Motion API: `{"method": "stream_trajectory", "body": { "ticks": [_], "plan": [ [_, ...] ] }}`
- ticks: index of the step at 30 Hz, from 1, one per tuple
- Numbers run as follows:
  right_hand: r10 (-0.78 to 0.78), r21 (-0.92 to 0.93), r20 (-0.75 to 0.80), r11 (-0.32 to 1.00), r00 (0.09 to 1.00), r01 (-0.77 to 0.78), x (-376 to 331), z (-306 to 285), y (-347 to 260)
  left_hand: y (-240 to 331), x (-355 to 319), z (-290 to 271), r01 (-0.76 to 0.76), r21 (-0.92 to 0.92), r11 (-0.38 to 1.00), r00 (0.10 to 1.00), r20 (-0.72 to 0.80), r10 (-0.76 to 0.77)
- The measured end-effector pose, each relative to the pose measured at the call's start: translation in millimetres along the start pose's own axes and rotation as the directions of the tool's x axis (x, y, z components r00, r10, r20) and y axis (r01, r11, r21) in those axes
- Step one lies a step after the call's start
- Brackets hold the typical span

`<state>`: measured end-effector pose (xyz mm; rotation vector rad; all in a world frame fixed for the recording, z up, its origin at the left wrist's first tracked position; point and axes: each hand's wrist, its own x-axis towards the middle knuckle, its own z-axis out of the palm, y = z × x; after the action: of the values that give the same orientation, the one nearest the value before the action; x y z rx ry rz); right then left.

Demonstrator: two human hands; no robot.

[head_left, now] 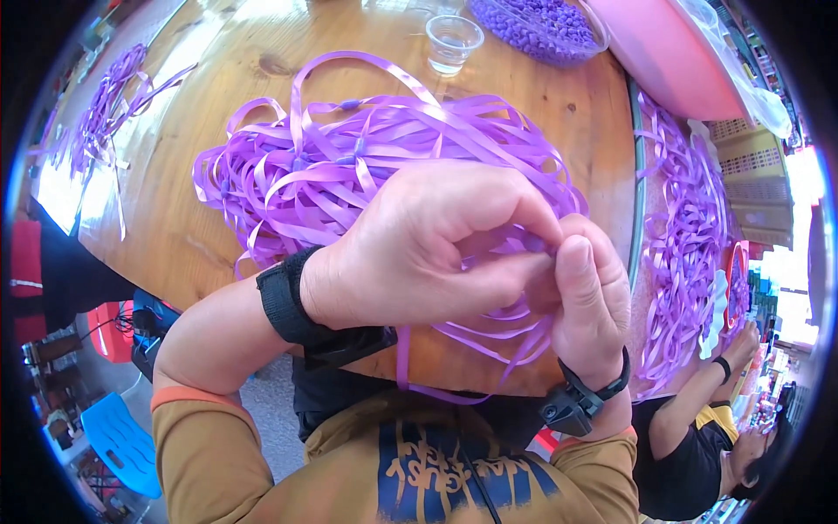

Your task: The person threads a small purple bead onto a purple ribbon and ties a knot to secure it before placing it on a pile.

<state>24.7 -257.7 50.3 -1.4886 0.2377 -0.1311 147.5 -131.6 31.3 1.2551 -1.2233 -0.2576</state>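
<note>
ahead: ribbon pile [349, 166], cup [452, 42] block | left: bare table [166, 210], prob. passable

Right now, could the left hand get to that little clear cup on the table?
Probably yes, but not straight away. The left hand is pinching purple ribbon together with the right hand. The clear cup stands beyond the ribbon heap, with nothing covering it.

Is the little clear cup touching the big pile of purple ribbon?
Apart. The head view shows bare wooden table between the clear cup and the ribbon pile.
</note>
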Motion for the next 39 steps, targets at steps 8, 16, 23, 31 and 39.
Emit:
{"method": "stream_trajectory", "body": {
  "ticks": [8, 16, 23, 31, 39],
  "plan": [
    [0.008, 0.022, -0.008, 1.0, 1.0, -0.008, -1, 2, 0, 8, -4, 2, 0.261, -0.232, 0.937, 0.958, -0.056, -0.281],
    [-0.021, 0.036, 0.029, 0.999, 0.999, 0.02, 0, 0, -2, 15, -2, -3, 0.376, -0.298, 0.878, 0.92, 0.003, -0.393],
    [-0.015, 0.082, 0.043, 0.997, 0.999, 0.011, 3, 1, -1, 10, -3, -3, 0.382, -0.334, 0.862, 0.916, 0.018, -0.4],
    [-0.003, 0.139, 0.09, 0.99, 0.996, -0.01, 4, -2, 0, 15, 4, -7, 0.52, -0.47, 0.713, 0.839, 0.123, -0.531],
    [0.021, 0.218, 0.076, 0.975, 0.997, -0.037, 2, -2, -4, 11, 0, -4, 0.451, -0.406, 0.795, 0.882, 0.063, -0.468]
  ]
}}
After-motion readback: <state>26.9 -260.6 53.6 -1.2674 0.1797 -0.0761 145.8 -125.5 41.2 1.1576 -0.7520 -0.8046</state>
